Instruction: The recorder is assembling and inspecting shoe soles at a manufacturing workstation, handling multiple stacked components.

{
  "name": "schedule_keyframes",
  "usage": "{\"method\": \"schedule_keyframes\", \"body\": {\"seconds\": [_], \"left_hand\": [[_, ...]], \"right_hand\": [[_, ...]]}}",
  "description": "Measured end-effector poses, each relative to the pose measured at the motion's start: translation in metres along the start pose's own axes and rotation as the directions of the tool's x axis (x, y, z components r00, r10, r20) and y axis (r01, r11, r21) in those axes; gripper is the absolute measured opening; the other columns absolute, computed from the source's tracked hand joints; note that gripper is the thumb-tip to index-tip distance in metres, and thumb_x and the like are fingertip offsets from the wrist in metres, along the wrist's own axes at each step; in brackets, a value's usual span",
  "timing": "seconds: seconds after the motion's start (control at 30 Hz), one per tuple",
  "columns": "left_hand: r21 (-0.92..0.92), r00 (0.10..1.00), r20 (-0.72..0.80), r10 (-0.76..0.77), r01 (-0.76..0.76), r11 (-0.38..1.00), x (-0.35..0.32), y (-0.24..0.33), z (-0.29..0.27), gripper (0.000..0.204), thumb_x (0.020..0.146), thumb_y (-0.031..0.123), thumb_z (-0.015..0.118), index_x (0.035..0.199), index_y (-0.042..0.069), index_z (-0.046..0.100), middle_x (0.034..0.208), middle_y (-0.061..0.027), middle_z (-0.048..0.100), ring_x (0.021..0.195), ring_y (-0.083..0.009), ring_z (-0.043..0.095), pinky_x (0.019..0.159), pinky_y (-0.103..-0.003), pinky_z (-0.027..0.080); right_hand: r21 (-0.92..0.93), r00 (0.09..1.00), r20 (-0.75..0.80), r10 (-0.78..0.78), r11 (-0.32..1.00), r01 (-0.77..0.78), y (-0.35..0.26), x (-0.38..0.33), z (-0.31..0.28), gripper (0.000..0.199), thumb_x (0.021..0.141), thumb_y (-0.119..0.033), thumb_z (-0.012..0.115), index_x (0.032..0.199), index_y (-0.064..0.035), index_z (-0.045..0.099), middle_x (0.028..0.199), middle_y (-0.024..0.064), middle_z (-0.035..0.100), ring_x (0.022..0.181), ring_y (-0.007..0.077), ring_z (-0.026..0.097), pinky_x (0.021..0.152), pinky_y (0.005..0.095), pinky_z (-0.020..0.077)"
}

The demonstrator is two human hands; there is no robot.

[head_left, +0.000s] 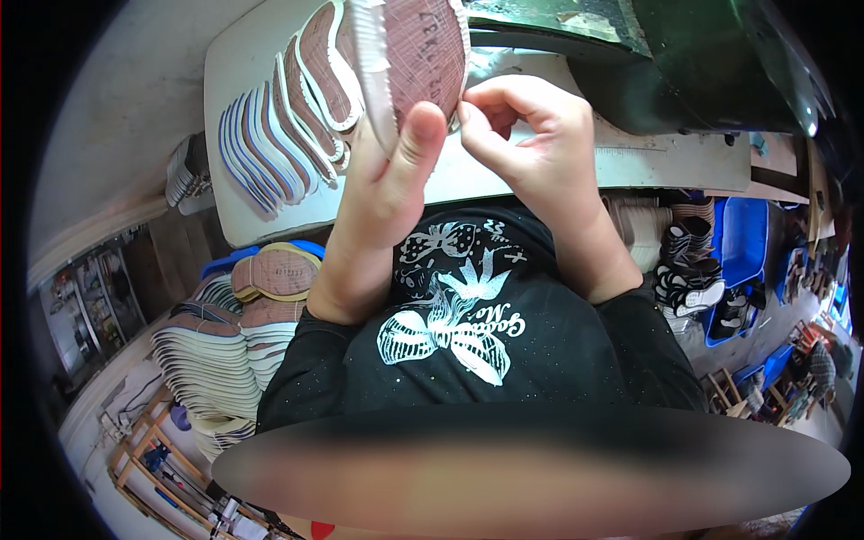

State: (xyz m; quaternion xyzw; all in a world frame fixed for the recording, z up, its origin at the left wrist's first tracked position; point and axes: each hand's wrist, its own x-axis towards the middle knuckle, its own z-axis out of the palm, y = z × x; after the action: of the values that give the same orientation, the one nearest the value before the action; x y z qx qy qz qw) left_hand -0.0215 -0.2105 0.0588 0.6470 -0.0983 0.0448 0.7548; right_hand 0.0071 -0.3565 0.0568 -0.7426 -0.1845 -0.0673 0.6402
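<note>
Left hand (382, 180) gripping a brown shoe sole (423, 49), right hand (531, 144) pinching its edge, sole stacks (279, 135) on white table (666, 162)

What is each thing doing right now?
Brown shoe sole with white rim: held up, tilted.
Left hand: gripping the sole.
Right hand: pinching the sole's edge.
Row of white-edged soles on the grey table: fanned, overlapping.
Stacked soles at lower left: piled.

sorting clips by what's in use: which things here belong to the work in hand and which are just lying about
In hand: shoe sole, gripped by left hand, pinched at its edge by right hand.

Lying about: row of soles on table; stacked soles; blue bins.
</note>
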Motion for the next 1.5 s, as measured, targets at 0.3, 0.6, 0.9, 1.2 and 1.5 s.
{"method": "schedule_keyframes", "body": {"seconds": [0.3, 0.6, 0.9, 1.2, 1.5], "left_hand": [[-0.055, 0.999, -0.039, -0.009, 0.007, 0.998, 0.000, 0.006, 0.013, 0.047, 0.097, 0.039, 0.043, 0.110, -0.005, 0.054, 0.103, -0.0071, 0.057, 0.093, -0.0140, 0.053, 0.081, -0.026, 0.041], [0.128, 0.998, -0.036, 0.042, -0.037, 0.991, 0.004, 0.004, 0.020, 0.050, 0.096, 0.039, 0.046, 0.118, -0.007, 0.047, 0.101, -0.0089, 0.055, 0.094, -0.0145, 0.051, 0.083, -0.028, 0.041], [-0.017, 0.976, -0.213, -0.044, 0.042, 0.999, 0.004, -0.008, 0.026, 0.051, 0.098, 0.039, 0.039, 0.123, -0.006, 0.043, 0.108, -0.0112, 0.053, 0.095, -0.0167, 0.052, 0.086, -0.028, 0.041], [-0.181, 0.957, -0.285, -0.042, -0.011, 0.983, 0.016, -0.004, 0.019, 0.079, 0.089, 0.063, 0.038, 0.133, -0.002, 0.036, 0.107, -0.0101, 0.052, 0.102, -0.0172, 0.051, 0.091, -0.031, 0.041], [-0.140, 0.990, -0.140, -0.025, 0.006, 0.990, 0.012, -0.009, 0.011, 0.087, 0.083, 0.069, 0.042, 0.131, -0.003, 0.036, 0.111, -0.0106, 0.053, 0.105, -0.0180, 0.053, 0.090, -0.032, 0.044]], "right_hand": [[0.208, 0.997, 0.026, 0.076, 0.975, -0.079, 0.010, -0.004, -0.006, 0.010, 0.076, -0.007, 0.070, 0.079, 0.0015, 0.066, 0.067, 0.0014, 0.062, 0.059, 0.0040, 0.055, 0.054, 0.0191, 0.0449], [0.122, 0.996, 0.002, 0.090, 0.988, -0.089, 0.013, -0.002, -0.008, 0.010, 0.080, -0.008, 0.065, 0.080, 0.0014, 0.067, 0.067, 0.0052, 0.064, 0.058, 0.0080, 0.058, 0.054, 0.0234, 0.0468], [-0.056, 0.992, -0.123, -0.023, 0.998, 0.016, 0.010, 0.001, 0.003, 0.009, 0.072, -0.006, 0.067, 0.069, -0.0012, 0.060, 0.060, 0.0038, 0.059, 0.052, 0.0087, 0.056, 0.051, 0.0229, 0.0462], [0.113, 0.995, -0.067, -0.068, 0.991, 0.076, 0.011, 0.008, 0.004, 0.013, 0.078, -0.011, 0.071, 0.082, 0.0000, 0.066, 0.071, 0.0053, 0.063, 0.061, 0.0090, 0.059, 0.056, 0.0218, 0.0470], [0.011, 0.987, -0.001, -0.162, 0.987, 0.162, 0.014, 0.018, -0.001, 0.013, 0.078, -0.012, 0.067, 0.083, -0.0002, 0.068, 0.069, 0.0102, 0.063, 0.061, 0.0185, 0.061, 0.057, 0.0277, 0.0487]]}}
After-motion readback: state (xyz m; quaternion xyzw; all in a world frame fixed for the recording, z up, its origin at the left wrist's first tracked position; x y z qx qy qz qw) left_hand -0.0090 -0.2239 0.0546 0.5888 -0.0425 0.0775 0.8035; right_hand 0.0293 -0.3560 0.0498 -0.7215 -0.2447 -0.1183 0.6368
